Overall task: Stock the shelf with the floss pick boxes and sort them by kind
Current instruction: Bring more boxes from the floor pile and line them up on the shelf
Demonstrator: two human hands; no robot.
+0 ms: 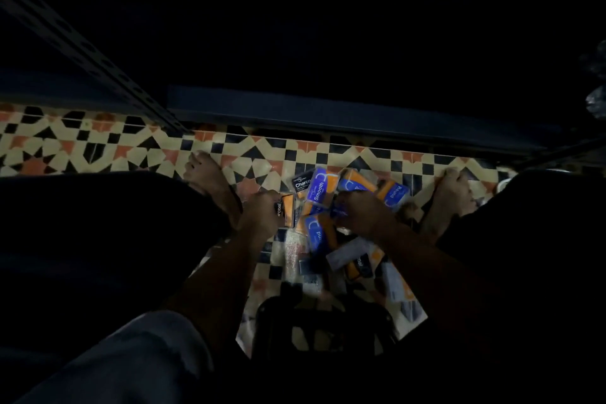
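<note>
Floor: patterned tiles (98, 147), boxes heaped at centre.
Left hand (262, 213): fingers grasping a charcoal box (285, 210).
Right hand (364, 211): fingers clutching a blue box (339, 210).

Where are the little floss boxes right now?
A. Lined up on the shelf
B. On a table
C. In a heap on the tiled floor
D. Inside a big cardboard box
C: the floss boxes lie jumbled on the patterned tiled floor between the person's feet, while the left hand holds a charcoal box and the right hand grips a blue one.
</note>
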